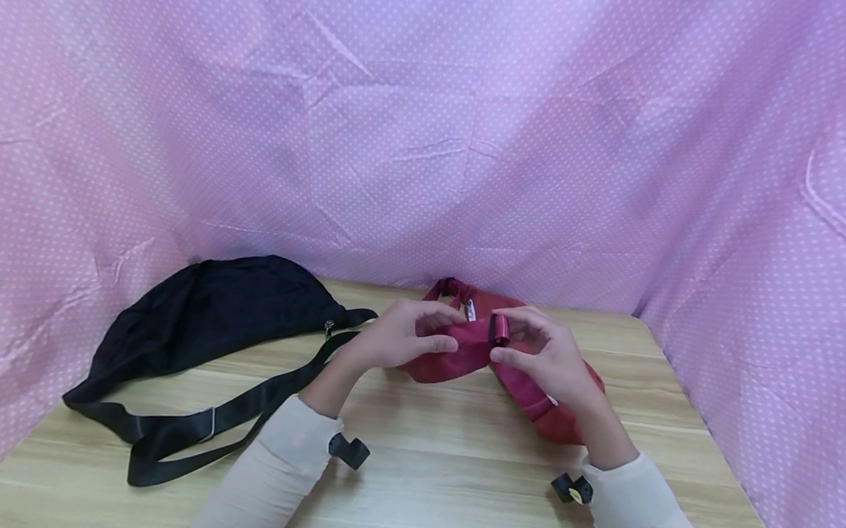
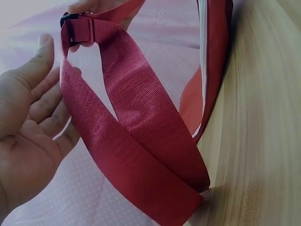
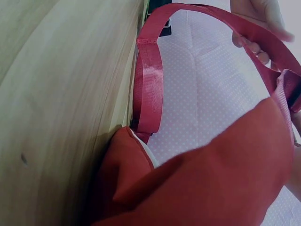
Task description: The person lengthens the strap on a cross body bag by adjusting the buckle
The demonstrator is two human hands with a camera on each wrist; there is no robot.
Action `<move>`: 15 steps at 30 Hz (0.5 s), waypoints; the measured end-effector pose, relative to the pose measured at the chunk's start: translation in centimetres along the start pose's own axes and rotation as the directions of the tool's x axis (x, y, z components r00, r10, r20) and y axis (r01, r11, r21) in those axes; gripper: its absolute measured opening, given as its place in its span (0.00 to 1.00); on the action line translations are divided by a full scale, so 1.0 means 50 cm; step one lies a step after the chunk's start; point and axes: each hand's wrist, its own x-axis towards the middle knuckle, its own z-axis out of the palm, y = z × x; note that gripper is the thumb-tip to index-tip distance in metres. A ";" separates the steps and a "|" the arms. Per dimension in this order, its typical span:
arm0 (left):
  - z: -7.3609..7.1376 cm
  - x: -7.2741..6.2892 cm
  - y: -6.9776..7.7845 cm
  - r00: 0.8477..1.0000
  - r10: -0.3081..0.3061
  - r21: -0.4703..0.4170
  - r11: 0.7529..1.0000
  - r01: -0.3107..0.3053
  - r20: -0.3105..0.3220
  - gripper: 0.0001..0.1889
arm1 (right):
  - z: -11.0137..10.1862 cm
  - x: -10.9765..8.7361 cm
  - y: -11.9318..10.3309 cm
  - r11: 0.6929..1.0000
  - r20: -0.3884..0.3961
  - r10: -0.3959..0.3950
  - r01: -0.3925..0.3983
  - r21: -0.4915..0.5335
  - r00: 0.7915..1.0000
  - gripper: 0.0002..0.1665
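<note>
A red waist bag [image 1: 565,424] lies on the table, its wide crimson strap [image 2: 141,94] raised in loops in front of it. At the strap's black slider buckle [image 2: 69,29], my right hand [image 1: 552,356] pinches the webbing between thumb and fingers. My left hand [image 1: 404,334] is just left of the buckle, with its fingers behind the strap and touching it. In the left wrist view the left thumb stands apart from the webbing. The bag's body hides most of the right hand in the right wrist view.
To the left lies a black waist bag [image 1: 222,318], its long black strap [image 1: 175,426] looped toward the table's front. Pink dotted cloth [image 1: 427,177] hangs behind and on both sides of the wooden table [image 1: 427,485].
</note>
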 end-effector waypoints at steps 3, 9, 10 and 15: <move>0.002 0.003 -0.003 1.000 -0.014 -0.028 0.999 0.014 0.015 0.15 | 0.002 0.000 -0.002 1.000 0.015 -0.021 0.021 0.009 1.000 0.30; 0.000 0.005 -0.017 0.977 -0.204 -0.184 0.960 0.211 0.056 0.09 | 0.003 0.001 -0.003 0.998 0.041 -0.046 0.045 0.043 0.998 0.32; -0.001 0.005 -0.020 0.972 -0.224 -0.205 0.951 0.233 0.066 0.08 | 0.003 0.001 -0.004 0.998 0.046 -0.050 0.048 0.043 0.998 0.32; -0.005 0.004 -0.021 0.967 -0.231 -0.290 0.923 0.253 0.108 0.10 | 0.000 0.000 -0.005 0.998 0.077 -0.060 0.058 0.028 0.995 0.33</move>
